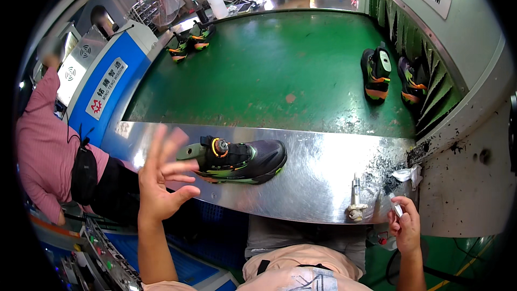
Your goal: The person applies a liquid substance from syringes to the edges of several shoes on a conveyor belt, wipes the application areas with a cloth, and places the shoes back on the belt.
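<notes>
A dark sneaker (245, 164) with green and orange trim lies on the steel ledge, toe to the right. A green shoe last (192, 152) fills its opening, and a round orange-ringed dial (219, 147) sits beside it. My left hand (164, 178) is raised by the heel, fingers spread and slightly blurred, holding nothing. At the ledge's right end, my right hand (406, 223) pinches a small pale tool with a dark tip (396, 208); its exact kind is unclear. Left of that hand rests a slim syringe-like tool (356, 199) with a crusted cream base.
Beyond the steel ledge (318, 156) runs a green conveyor belt (280, 70). It carries two shoes (376, 75) at the right, by a curtained machine opening (425, 54), and two (194, 40) far left. A crumpled white cloth (408, 175) lies near my right hand. Two people stand nearby.
</notes>
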Motion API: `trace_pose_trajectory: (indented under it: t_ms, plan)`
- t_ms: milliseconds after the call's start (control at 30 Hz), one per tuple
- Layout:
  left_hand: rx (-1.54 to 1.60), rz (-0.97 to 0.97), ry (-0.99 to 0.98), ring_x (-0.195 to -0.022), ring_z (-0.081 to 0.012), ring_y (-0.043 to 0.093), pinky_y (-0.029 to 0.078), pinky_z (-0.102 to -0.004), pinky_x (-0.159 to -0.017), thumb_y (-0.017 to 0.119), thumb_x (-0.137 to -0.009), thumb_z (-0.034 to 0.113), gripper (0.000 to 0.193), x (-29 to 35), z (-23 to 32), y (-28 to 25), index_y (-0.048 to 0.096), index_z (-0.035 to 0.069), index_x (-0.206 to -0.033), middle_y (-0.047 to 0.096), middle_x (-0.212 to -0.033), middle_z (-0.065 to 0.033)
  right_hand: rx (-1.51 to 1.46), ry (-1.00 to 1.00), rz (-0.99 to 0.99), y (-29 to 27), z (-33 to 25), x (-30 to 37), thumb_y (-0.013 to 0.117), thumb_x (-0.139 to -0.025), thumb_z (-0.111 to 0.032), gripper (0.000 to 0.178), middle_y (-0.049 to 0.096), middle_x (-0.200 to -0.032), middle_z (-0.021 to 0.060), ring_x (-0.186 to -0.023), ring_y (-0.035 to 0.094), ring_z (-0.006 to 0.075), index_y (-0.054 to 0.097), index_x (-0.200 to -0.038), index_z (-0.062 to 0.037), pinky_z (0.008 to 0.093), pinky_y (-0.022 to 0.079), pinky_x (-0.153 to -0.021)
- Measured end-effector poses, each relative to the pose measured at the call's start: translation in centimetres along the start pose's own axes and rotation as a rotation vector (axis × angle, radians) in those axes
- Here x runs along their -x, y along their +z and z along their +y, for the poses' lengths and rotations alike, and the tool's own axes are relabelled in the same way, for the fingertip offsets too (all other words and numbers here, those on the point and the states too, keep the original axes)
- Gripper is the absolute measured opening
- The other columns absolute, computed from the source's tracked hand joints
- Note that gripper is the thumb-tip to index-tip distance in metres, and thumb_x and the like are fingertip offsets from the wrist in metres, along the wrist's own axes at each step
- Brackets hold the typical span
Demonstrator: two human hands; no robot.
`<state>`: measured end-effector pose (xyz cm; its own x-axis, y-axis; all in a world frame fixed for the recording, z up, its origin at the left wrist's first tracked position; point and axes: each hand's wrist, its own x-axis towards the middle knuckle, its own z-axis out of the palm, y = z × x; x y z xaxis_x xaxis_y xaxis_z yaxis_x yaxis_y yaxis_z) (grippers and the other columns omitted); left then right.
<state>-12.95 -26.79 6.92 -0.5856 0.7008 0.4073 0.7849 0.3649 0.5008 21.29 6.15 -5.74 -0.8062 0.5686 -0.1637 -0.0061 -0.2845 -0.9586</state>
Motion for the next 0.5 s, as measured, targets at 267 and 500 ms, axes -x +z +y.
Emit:
trace_pose_trajectory:
  t_ms: [267,500]
  plan:
    - [-0.708,-0.067,0.261,-0.140,-0.0553,0.004,0.006,-0.0694,-0.108,0.071,-0.060,0.065,0.089,-2.5,0.4,4.3,0.050,0.025,-0.137,0.012,-0.157,-0.0219,0.094,-0.008,0.043,0.3,-0.5,-0.2,0.058,-0.089,-0.055,0.061,0.050,-0.078,-0.0008,-0.058,0.036,0.0000,0.047,-0.123,-0.0058,0.0137,0.026,-0.047]
    - [-0.586,-0.067,0.243,-0.131,-0.0416,0.036,0.031,-0.0538,-0.108,0.084,-0.057,0.038,0.086,-1.6,-4.5,7.0,0.051,0.020,-0.134,0.037,-0.142,-0.0210,0.091,-0.017,0.050,0.7,0.0,-0.4,0.055,-0.092,-0.045,0.052,0.048,-0.078,0.0003,-0.058,0.034,0.0010,0.048,-0.125,-0.0037,0.0151,0.025,-0.048]
